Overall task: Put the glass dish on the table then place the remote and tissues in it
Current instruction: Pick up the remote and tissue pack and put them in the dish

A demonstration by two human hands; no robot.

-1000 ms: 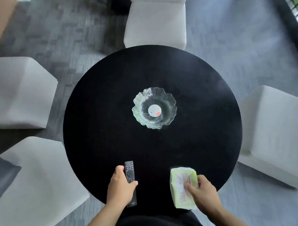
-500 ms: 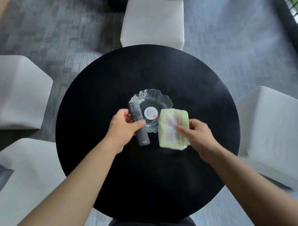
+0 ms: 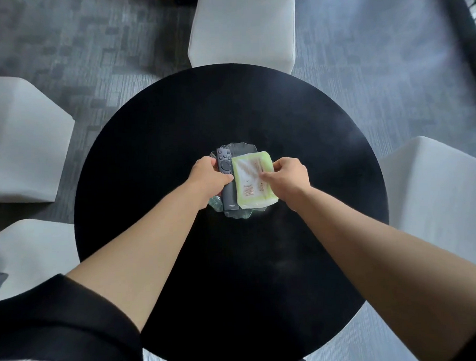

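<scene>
The round black surface [image 3: 149, 170] carries the glass dish [image 3: 237, 213] at its middle, mostly hidden under both items. Clear, scalloped and rigid, the dish looks brittle and probably slick, best taken by its rim. The tissues [image 3: 254, 183], a soft pale-green pack, lie over its right half and should yield to a squeeze; the right hand [image 3: 287, 178] has its grip closed on the pack's edge. The remote [image 3: 227, 180], slim, dark and stiff, lies over the left half, clasped around its middle by the left hand [image 3: 208, 179].
</scene>
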